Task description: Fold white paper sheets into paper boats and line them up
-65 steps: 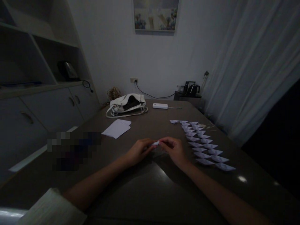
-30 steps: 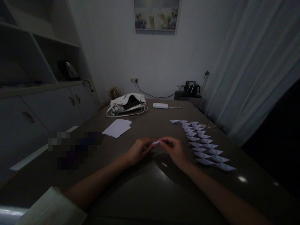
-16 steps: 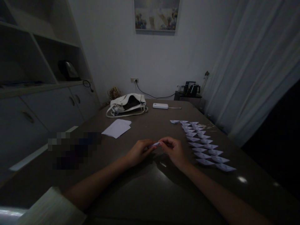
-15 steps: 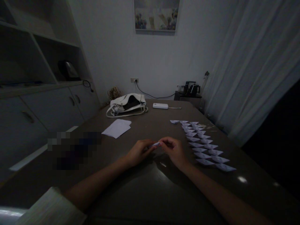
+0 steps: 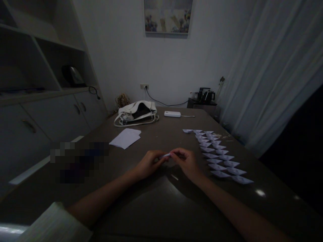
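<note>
Between my two hands, over the middle of the table, is a small folded piece of white paper [image 5: 165, 155], seen nearly edge-on. My left hand [image 5: 150, 164] is closed on its left end, thumb in front and fingers behind. The fingertips of my right hand [image 5: 186, 163] pinch its right end. Most of the paper is hidden by the fingers. To the right of my right hand stand several folded paper boats [image 5: 219, 174] in two close rows. A stack of white paper sheets [image 5: 126, 137] lies ahead and left of my left hand.
A white handbag [image 5: 137, 112] sits at the table's [image 5: 161, 208] far left. Beside it lies a white power bank [image 5: 172, 114] with a short cable. Cabinets [image 5: 55, 114] line the left wall, a curtain [image 5: 272, 74] hangs right. The left of the table has a blurred-out patch.
Both hands stay almost in place, still holding the folded paper, which is tilted slightly differently. The boats and the sheets have not moved.
</note>
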Tool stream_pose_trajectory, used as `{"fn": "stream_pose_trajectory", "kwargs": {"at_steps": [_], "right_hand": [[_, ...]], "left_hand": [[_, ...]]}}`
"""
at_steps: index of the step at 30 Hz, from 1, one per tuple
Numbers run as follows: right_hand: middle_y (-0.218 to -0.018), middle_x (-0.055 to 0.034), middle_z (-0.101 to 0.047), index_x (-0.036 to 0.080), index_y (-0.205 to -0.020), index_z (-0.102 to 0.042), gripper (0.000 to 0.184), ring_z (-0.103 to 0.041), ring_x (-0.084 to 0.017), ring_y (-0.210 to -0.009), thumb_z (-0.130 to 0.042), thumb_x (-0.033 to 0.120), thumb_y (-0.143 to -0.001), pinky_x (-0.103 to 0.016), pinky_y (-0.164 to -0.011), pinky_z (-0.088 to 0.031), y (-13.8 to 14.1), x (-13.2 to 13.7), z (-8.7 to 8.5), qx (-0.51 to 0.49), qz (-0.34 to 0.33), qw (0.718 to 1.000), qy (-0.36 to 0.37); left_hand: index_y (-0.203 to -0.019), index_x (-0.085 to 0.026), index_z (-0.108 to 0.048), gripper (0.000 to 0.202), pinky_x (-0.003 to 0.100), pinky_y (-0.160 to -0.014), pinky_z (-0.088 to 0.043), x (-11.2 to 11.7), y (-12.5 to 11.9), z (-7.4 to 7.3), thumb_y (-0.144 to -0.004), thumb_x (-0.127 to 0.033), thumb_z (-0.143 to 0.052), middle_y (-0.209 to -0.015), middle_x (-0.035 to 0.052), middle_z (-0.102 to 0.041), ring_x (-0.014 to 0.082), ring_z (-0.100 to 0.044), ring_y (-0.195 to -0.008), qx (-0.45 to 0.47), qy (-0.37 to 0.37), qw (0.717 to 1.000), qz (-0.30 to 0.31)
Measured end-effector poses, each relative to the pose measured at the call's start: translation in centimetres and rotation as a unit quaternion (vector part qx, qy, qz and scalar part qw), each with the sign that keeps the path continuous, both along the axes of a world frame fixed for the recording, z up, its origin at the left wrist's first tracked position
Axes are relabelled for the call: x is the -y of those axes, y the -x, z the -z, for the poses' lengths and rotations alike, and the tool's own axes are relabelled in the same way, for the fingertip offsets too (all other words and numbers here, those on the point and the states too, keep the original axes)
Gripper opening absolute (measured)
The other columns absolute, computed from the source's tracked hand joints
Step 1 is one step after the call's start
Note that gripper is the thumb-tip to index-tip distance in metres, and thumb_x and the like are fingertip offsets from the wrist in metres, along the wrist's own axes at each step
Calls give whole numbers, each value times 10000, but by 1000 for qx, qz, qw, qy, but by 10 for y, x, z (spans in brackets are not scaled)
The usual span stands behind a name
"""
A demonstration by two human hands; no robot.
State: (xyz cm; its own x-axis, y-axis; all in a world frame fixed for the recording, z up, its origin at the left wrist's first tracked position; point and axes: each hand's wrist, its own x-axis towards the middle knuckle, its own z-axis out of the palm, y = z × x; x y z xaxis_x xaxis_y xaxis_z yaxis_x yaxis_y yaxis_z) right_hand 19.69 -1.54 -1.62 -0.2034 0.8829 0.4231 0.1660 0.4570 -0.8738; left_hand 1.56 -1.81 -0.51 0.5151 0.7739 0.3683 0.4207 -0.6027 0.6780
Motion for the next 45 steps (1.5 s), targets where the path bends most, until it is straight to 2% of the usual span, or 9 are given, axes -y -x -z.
{"fn": "stream_pose_trajectory", "kwargs": {"at_steps": [8,12,16,20,30,38,42,45], "right_hand": [[-677,-25,-651,167,-723,-647,182,-587,-137,-601,-607,341,-757,-222,-520,-441,-2,-3,-1,-16,5,999,41],[-624,-7,-621,168,-703,-620,189,-537,-115,-531,-609,352,-746,-210,-477,-409,-2,-4,-1,-28,-6,997,72],[-623,-3,-610,165,-725,-613,246,-521,-113,-518,-600,409,-753,-213,-467,-400,-1,-5,1,-43,-31,993,102],[-636,-8,-606,166,-725,-618,302,-522,-111,-516,-577,462,-771,-208,-458,-395,0,-6,4,-30,-52,991,119],[-575,6,-592,143,-744,-660,233,-497,-87,-465,-618,372,-757,-199,-461,-387,1,-10,12,12,-91,986,138],[-661,-26,-628,132,-796,-662,281,-498,-97,-492,-629,403,-731,-218,-476,-380,2,-10,14,18,-87,982,165],[-602,-12,-597,139,-724,-663,255,-482,-96,-493,-627,391,-735,-219,-489,-366,2,-7,12,7,-102,981,162],[-630,-20,-614,138,-731,-668,236,-485,-96,-509,-636,371,-728,-219,-502,-366,4,-5,11,-14,-103,980,172]], "left_hand": [[-817,-101,-651,489,201,-556,-370,-4,0,2,-900,-482,-356,-645,1,-568,115,-487,-601,29,142,989,-2],[-787,-93,-664,493,199,-540,-348,-7,1,4,-875,-501,-401,-612,2,-559,104,-461,-567,51,199,979,15],[-768,-87,-664,498,191,-494,-299,-9,1,7,-860,-514,-424,-566,-6,-526,88,-426,-522,82,232,969,19],[-750,-85,-654,501,184,-445,-248,-11,1,7,-829,-540,-460,-532,-18,-496,72,-385,-476,105,258,960,-3],[-692,-82,-655,481,189,-445,-250,-11,-2,6,-742,-551,-561,-502,-23,-502,66,-379,-453,146,280,945,-83],[-648,-90,-661,488,193,-426,-228,-5,-6,1,-717,-564,-564,-478,-26,-494,64,-361,-429,146,279,945,-91],[-654,-92,-672,443,192,-429,-256,-3,-9,2,-725,-518,-576,-489,-7,-543,75,-400,-437,160,272,944,-94],[-670,-89,-683,409,191,-445,-277,-4,-10,6,-738,-480,-583,-542,14,-597,78,-425,-461,175,252,947,-91]]}}
